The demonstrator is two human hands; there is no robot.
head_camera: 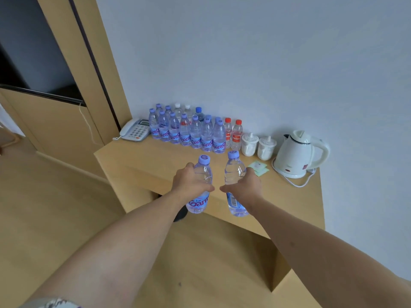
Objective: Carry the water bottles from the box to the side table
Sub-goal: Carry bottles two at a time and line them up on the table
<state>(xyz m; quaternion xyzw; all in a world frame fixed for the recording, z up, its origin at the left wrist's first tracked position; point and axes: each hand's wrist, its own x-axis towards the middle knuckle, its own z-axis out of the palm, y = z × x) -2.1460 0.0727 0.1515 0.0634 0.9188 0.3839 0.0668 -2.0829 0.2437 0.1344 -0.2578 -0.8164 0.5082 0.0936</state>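
Note:
My left hand [189, 182] grips a clear water bottle [200, 198] with a lilac cap and blue label, held upright over the front edge of the wooden side table [142, 161]. My right hand [244, 187] grips a second such bottle [233, 172], also upright, just to the right. Both bottles hang above the table's front part, apart from each other. Several more lilac-capped bottles [195, 134] stand in rows at the back of the table by the wall. The box is not in view.
On the table stand a white telephone [135, 130] at back left, two red-capped bottles [233, 134], two white cups [258, 145], a white kettle [298, 154] with its cord, and green sachets [259, 167]. A wooden door frame rises at left.

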